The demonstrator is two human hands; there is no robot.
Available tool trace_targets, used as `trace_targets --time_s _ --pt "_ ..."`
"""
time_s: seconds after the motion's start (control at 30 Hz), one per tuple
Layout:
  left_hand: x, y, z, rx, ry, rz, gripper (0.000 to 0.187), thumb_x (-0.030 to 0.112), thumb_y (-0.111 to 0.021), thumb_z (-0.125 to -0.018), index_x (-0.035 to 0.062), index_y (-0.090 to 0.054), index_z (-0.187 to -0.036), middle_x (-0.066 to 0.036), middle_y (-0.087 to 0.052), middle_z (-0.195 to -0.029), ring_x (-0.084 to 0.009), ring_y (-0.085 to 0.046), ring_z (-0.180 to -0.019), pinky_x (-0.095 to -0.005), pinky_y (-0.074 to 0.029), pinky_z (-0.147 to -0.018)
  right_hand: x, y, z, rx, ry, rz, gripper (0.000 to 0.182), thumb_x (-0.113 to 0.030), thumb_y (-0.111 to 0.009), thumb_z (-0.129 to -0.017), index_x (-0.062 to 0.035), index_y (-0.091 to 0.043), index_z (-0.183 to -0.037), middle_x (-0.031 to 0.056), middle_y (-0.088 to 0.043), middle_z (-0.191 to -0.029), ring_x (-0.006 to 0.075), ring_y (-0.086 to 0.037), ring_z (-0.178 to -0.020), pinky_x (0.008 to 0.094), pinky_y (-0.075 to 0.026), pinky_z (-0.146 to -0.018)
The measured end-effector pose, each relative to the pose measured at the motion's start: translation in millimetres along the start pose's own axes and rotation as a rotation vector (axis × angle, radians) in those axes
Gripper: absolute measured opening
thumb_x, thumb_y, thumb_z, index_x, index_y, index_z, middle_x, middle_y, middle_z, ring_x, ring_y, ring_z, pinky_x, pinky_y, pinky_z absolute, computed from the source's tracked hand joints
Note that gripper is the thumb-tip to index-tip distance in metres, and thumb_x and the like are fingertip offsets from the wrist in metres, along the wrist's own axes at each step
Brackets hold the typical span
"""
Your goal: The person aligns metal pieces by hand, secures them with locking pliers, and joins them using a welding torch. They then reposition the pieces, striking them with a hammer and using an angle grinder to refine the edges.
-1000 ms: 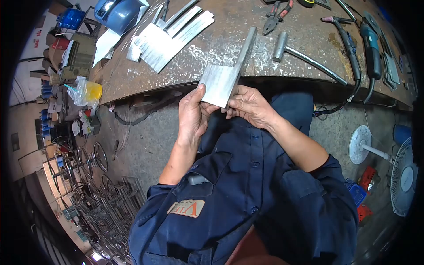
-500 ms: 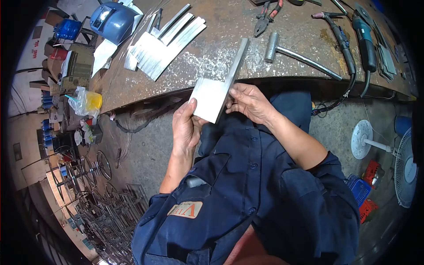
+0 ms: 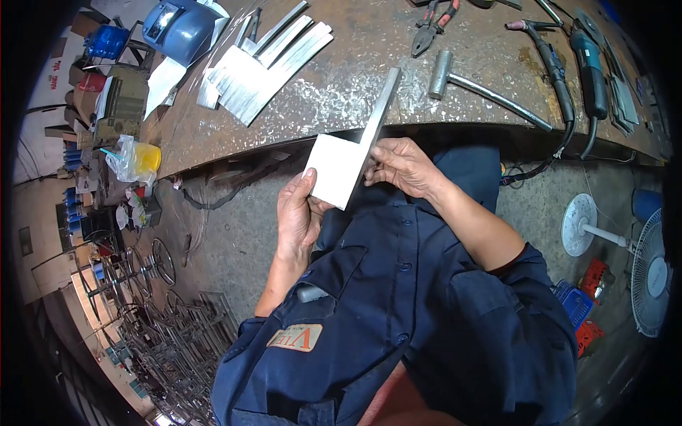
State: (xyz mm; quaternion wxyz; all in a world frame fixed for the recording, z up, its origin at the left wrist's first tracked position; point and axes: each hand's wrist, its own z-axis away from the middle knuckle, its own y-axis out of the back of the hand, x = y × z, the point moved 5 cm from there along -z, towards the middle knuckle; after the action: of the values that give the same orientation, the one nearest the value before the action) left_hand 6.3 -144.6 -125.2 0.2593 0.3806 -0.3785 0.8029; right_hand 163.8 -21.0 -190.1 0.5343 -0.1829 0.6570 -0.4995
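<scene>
My left hand [image 3: 297,216] grips the lower left edge of a bright, flat metal plate [image 3: 335,169], thumb on its face and fingers beneath. Along the plate's right edge runs a narrow metal bar [image 3: 381,106], which extends well past the plate toward the workbench. At that right edge my right hand [image 3: 403,168] pinches the bar side between thumb and curled fingers, some of them hidden behind it. Both hands hold the piece in front of my body, just short of the bench edge.
On the worn metal workbench [image 3: 213,142] lie a metal hammer [image 3: 490,96], pliers [image 3: 425,39], a welding torch [image 3: 550,64], an angle grinder [image 3: 590,74] and several metal strips and plates [image 3: 245,89]. A blue welding helmet [image 3: 183,32] rests at the left. Fans [image 3: 650,273] stand right.
The plate has tilted slightly and its face now shines whiter. Its near corner sits a little lower, and both hands keep their hold. The view has shifted slightly.
</scene>
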Motion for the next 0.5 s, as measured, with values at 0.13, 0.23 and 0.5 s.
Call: trace_targets --time_s 0.13,0.23,0.5 --pt "1.1 0.7 0.8 -0.037 -0.014 -0.023 0.036 0.02 -0.058 -0.108 -0.0131 -0.062 -0.121 -0.022 -0.076 -0.101 -0.0244 -0.079 -0.083 -0.0335 -0.07 -0.071 3.5 4.3 1.6 0.017 0.008 0.045 0.029 -0.027 -0.066 -0.106 0.0005 -0.072 -0.112 0.0103 -0.074 -0.098 0.0182 -0.073 -0.09 0.0362 -0.064 -0.081" --pt "5.4 2.1 3.7 -0.009 -0.063 -0.105 0.036 0.02 -0.06 -0.108 -0.0128 -0.062 -0.122 -0.019 -0.076 -0.099 -0.0203 -0.078 -0.079 -0.0286 -0.067 -0.067 1.0 3.7 6.6 0.012 0.013 0.023 0.03 -0.028 -0.065 -0.107 0.0004 -0.072 -0.115 0.0103 -0.074 -0.1 0.0178 -0.073 -0.091 0.036 -0.064 -0.081" --pt "51.7 -20.0 18.6 0.138 -0.592 -0.85 0.024 0.015 -0.074 -0.099 -0.0044 -0.07 -0.113 -0.006 -0.075 -0.085 -0.0102 -0.068 -0.074 -0.0304 -0.055 -0.065 -35.2 -12.7 15.0 0.339 0.111 0.658 0.024 -0.018 -0.065 -0.105 0.0037 -0.075 -0.103 0.0096 -0.078 -0.086 0.0112 -0.07 -0.07 0.0277 -0.059 -0.065"
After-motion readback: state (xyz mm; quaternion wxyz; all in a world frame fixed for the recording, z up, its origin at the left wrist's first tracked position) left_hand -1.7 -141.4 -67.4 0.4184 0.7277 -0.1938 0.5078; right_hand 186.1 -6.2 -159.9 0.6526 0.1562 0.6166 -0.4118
